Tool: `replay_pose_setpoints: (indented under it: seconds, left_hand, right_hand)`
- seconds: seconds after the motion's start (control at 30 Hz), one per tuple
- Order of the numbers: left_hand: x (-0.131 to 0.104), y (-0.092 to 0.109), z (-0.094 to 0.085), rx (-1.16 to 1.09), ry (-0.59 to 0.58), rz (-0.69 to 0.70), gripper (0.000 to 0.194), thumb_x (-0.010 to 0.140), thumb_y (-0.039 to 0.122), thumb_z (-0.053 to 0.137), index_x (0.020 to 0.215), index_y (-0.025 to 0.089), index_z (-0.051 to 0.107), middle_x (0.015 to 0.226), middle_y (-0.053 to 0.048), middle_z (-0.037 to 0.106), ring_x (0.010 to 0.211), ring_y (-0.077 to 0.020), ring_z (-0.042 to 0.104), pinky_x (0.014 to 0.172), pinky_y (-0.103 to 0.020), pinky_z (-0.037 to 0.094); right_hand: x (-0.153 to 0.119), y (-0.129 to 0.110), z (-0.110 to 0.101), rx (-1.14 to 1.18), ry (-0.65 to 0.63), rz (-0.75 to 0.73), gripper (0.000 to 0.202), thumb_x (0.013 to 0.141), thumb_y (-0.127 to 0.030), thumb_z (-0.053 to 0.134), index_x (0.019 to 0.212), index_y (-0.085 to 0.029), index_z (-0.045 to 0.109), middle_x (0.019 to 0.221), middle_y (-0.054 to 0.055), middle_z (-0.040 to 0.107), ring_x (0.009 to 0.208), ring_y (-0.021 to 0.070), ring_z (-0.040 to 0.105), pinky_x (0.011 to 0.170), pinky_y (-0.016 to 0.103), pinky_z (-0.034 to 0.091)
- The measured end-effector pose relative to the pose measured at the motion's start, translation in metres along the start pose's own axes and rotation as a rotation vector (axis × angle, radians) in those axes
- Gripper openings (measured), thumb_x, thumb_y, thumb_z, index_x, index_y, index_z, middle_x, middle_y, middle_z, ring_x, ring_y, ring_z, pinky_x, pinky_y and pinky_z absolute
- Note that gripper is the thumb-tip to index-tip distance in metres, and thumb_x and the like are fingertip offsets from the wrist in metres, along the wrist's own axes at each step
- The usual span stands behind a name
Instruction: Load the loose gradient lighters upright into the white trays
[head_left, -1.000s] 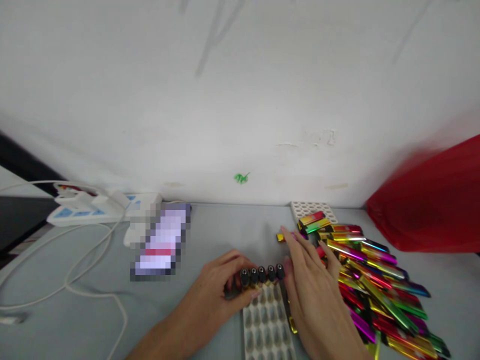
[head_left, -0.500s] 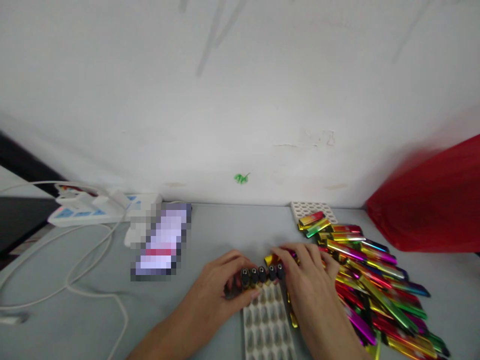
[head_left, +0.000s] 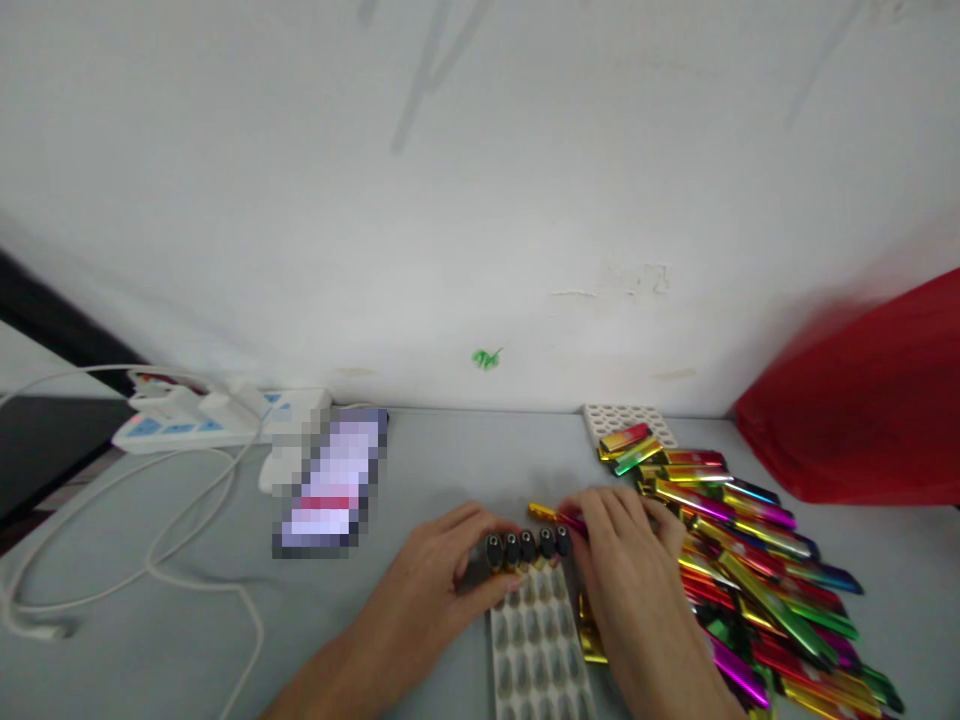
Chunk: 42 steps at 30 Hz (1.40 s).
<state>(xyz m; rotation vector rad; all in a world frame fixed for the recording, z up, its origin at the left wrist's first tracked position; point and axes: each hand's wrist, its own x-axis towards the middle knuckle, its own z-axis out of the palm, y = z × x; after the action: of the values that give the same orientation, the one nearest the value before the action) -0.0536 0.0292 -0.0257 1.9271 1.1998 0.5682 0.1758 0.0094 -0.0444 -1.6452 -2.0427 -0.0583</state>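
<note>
My left hand (head_left: 442, 560) curls around the far left corner of a pale tray (head_left: 534, 640) with rows of oval holes, its thumb lying across the near side. Along the tray's far end, several lighters stand upright side by side, their black ends (head_left: 528, 543) facing up. My right hand (head_left: 626, 570) is closed at the right of that row, back of the hand up. A gold and red lighter (head_left: 551, 514) sticks out at its fingertips; the fingertips themselves are partly hidden. Beneath the right palm, another gold lighter (head_left: 592, 640) lies against the tray's right side.
A heap of shiny coloured lighters (head_left: 772, 570) spreads at the right. Behind it are a white perforated block (head_left: 630, 418) and a red bag (head_left: 862, 410). At left lie a blurred phone (head_left: 334, 480), a power strip (head_left: 187, 425) and loose white cables (head_left: 202, 582). A wall closes off the back.
My right hand has shifted slightly right, and more of the gold and red lighter now shows at its fingertips. The left hand keeps its hold; the view has moved a little.
</note>
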Motion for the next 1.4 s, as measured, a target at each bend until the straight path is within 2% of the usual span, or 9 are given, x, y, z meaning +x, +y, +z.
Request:
replay_pose_setpoints:
  seconds: [0.1, 0.27, 0.4, 0.57, 0.77, 0.9, 1.0, 1.2, 1.4]
  left_hand:
    - [0.0, 0.0, 0.0, 0.007, 0.019, 0.006, 0.024, 0.096, 0.021, 0.084, 0.118, 0.03, 0.08, 0.091, 0.005, 0.067, 0.066, -0.0143, 0.049, 0.068, -0.025, 0.039]
    - [-0.001, 0.0, 0.002, 0.019, 0.059, -0.004, 0.015, 0.098, 0.026, 0.081, 0.113, 0.027, 0.079, 0.087, 0.005, 0.067, 0.065, -0.0147, 0.05, 0.067, -0.025, 0.041]
    - [-0.001, -0.001, 0.004, 0.039, 0.081, -0.002, 0.015, 0.099, 0.028, 0.082, 0.113, 0.027, 0.079, 0.082, 0.006, 0.066, 0.065, -0.0152, 0.053, 0.065, -0.024, 0.04]
    - [-0.001, -0.001, 0.005, 0.048, 0.133, -0.006, 0.015, 0.097, 0.028, 0.084, 0.111, 0.028, 0.081, 0.078, 0.006, 0.063, 0.066, -0.016, 0.055, 0.064, -0.025, 0.039]
    - [0.0, -0.001, 0.008, -0.085, 0.146, -0.188, 0.027, 0.093, 0.036, 0.083, 0.118, 0.026, 0.077, 0.055, 0.011, 0.06, 0.047, -0.0156, 0.056, 0.054, -0.025, 0.04]
    - [0.0, -0.001, 0.012, -0.217, 0.123, -0.268, 0.034, 0.094, 0.046, 0.078, 0.121, 0.025, 0.074, 0.055, 0.007, 0.069, 0.039, -0.0164, 0.057, 0.042, -0.023, 0.042]
    - [0.0, -0.002, 0.014, -0.283, 0.121, -0.292, 0.042, 0.092, 0.049, 0.077, 0.123, 0.023, 0.073, 0.057, 0.005, 0.073, 0.039, -0.0183, 0.06, 0.037, -0.024, 0.05]
    - [0.002, 0.001, 0.015, -0.379, 0.149, -0.289, 0.043, 0.088, 0.047, 0.08, 0.119, 0.019, 0.074, 0.056, 0.004, 0.072, 0.044, -0.0208, 0.068, 0.043, -0.027, 0.06]
    - [0.004, -0.003, 0.013, -0.433, 0.184, -0.283, 0.04, 0.079, 0.036, 0.087, 0.114, 0.019, 0.077, 0.065, 0.003, 0.074, 0.056, -0.0239, 0.078, 0.056, -0.031, 0.067]
  right_hand:
    - [0.002, -0.004, -0.011, 0.03, 0.036, 0.031, 0.026, 0.113, -0.011, 0.045, 0.107, -0.025, 0.066, 0.1, 0.005, 0.078, 0.101, 0.0305, 0.069, 0.099, 0.048, 0.033]
    - [0.001, -0.003, -0.011, -0.002, -0.003, 0.023, 0.017, 0.108, -0.015, 0.06, 0.117, -0.024, 0.07, 0.113, 0.009, 0.077, 0.11, 0.0357, 0.066, 0.095, 0.05, 0.036]
    - [-0.003, -0.003, -0.006, -0.049, -0.055, 0.051, 0.019, 0.1, -0.012, 0.069, 0.113, -0.026, 0.074, 0.112, 0.01, 0.076, 0.108, 0.0377, 0.064, 0.092, 0.051, 0.037]
    - [-0.004, 0.0, 0.001, -0.152, -0.035, 0.057, 0.005, 0.101, -0.02, 0.077, 0.101, -0.024, 0.072, 0.103, 0.01, 0.076, 0.101, 0.0388, 0.064, 0.088, 0.052, 0.036]
    - [-0.001, -0.002, 0.005, -0.151, 0.01, 0.072, 0.01, 0.104, -0.013, 0.069, 0.101, -0.022, 0.069, 0.097, 0.009, 0.077, 0.1, 0.037, 0.066, 0.094, 0.053, 0.036]
    - [0.0, -0.008, -0.01, 0.008, 0.059, 0.1, 0.013, 0.111, -0.02, 0.058, 0.107, -0.024, 0.07, 0.1, 0.008, 0.079, 0.101, 0.0358, 0.068, 0.097, 0.055, 0.033]
    - [0.001, -0.013, -0.023, 0.223, 0.139, 0.161, 0.012, 0.111, -0.032, 0.063, 0.114, -0.028, 0.073, 0.11, 0.005, 0.08, 0.106, 0.0342, 0.069, 0.099, 0.053, 0.035]
    - [0.007, -0.015, -0.035, 0.563, 0.256, 0.459, 0.031, 0.101, -0.054, 0.072, 0.109, -0.025, 0.076, 0.108, 0.006, 0.076, 0.101, 0.0307, 0.068, 0.091, 0.045, 0.047]
    - [0.009, -0.017, -0.043, 0.852, 0.213, 0.546, 0.038, 0.106, -0.06, 0.064, 0.097, -0.024, 0.072, 0.095, 0.006, 0.075, 0.084, 0.0238, 0.068, 0.076, 0.037, 0.052]
